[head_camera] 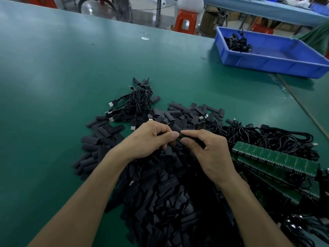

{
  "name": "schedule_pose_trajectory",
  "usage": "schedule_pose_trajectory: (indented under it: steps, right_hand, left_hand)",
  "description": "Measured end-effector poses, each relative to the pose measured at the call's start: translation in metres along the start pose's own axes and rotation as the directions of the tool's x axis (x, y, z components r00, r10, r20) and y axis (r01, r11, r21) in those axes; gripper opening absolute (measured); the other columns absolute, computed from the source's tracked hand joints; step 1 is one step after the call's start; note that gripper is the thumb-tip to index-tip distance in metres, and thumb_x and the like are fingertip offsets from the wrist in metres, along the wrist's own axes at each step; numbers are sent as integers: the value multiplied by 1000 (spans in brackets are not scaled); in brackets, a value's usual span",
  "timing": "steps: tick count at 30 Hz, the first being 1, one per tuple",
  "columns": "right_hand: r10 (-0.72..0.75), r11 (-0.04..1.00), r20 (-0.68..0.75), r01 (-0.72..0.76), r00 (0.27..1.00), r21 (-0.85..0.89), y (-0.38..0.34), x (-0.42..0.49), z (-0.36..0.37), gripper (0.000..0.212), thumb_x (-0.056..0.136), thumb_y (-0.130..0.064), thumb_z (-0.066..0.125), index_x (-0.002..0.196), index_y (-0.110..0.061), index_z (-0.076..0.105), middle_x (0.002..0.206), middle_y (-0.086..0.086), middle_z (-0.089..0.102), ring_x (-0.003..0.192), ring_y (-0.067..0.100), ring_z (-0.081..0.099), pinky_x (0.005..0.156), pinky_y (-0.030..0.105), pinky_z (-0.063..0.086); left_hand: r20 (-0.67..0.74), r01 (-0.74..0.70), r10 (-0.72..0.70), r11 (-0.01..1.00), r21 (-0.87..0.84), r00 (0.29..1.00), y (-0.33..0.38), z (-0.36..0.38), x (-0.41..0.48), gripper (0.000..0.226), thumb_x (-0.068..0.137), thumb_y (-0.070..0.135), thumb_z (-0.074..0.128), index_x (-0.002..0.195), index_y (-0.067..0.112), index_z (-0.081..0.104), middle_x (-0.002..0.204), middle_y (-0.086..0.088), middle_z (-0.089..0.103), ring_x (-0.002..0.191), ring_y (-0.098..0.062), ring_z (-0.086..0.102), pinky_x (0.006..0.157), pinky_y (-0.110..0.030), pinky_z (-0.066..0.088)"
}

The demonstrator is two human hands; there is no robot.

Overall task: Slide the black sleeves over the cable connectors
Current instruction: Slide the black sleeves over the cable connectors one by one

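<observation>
Green matting covers a wide workbench [62, 77] in a workshop. Beyond its far edge stands an orange stool [186, 20]. A large heap of black sleeves [165, 202] lies near the person and spreads away toward the middle of the bench.

Both bare forearms reach in from the near edge and meet above the heap. The left hand [147, 139] has its back turned up, fingers curled under, thumb stretched right. The right hand [210, 154] mirrors it, thumb pointing left, fingers bent around from behind. Between them they pinch one black sleeve [180, 137], thumb tips almost touching over it. Whether a connector sits inside it cannot be told.

Far left of the hands lies a bundle of black USB cables [137, 100] with a silver plug [111, 104] showing. More tangled cables [267, 138] lie to the right, beside stacked strips of green circuit boards [276, 157]. At far right a blue plastic bin [267, 65] holds a small cluster of cables [237, 43].
</observation>
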State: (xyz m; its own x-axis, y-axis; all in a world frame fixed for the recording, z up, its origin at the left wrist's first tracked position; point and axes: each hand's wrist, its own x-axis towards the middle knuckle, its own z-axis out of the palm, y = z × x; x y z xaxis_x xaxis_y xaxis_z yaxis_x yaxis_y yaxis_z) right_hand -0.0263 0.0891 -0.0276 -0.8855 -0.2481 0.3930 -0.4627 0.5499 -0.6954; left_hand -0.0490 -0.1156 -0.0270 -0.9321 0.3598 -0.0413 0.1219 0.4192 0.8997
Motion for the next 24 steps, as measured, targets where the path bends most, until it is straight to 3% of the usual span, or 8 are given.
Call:
schedule_pose_trajectory:
  steps: [4,7,11,13,18,21,24]
  right_hand:
    - [47,999,-34,-46,998,20,1,-2,1,21,91,-20,70,110,-12,76,92,-17,69,84,-8,65,76,8,49]
    - [71,997,-37,-70,997,30,3,-2,2,16,93,-16,69,106,-14,77,81,-21,67,73,-4,66,66,8,49]
    - [63,997,-25,-62,998,40,3,-2,2,14,92,-16,70,104,-14,77,81,-22,67,75,-3,67,68,8,48]
    - [56,997,-7,-55,998,54,3,-1,2,18,89,-17,73,106,-14,77,88,-20,69,82,-4,67,74,10,50]
    - [-13,1000,18,13,1000,20,3,0,3,29,85,-19,76,114,-13,75,102,-10,72,98,-5,66,84,7,47]
    - [30,997,-17,-29,999,78,5,-2,5,32,83,-20,80,114,-19,74,98,-22,71,93,-10,65,81,6,48]
    - [83,981,-49,-73,995,180,4,-2,5,26,79,-24,82,100,-34,69,90,-22,71,87,0,69,76,15,54]
  left_hand:
    - [16,0,0,1000,-1,1000,-3,-1,-2,25,100,34,59,86,21,74,63,13,65,56,-2,54,55,-12,42]
    - [8,-10,10,1000,-3,1000,-2,0,-3,16,99,31,61,86,30,71,69,14,68,58,-3,57,56,-16,45]
    - [8,-29,28,999,36,1000,3,-1,-5,16,98,31,63,86,29,72,76,3,72,71,-33,63,66,-47,53]
    - [11,-32,32,999,40,999,2,-2,-4,16,98,30,64,85,27,74,77,1,73,74,-39,63,67,-52,52]
    - [23,-35,34,999,30,999,-1,-2,-3,16,98,26,64,86,27,75,74,14,74,63,-8,63,62,-27,52]
    - [19,-30,29,999,13,999,-2,-2,-2,15,98,26,65,87,24,75,74,10,75,64,-5,64,64,-26,53]
    - [-22,-21,21,1000,-7,1000,-4,-3,-2,18,96,30,66,86,19,76,72,5,75,62,-7,64,63,-28,53]
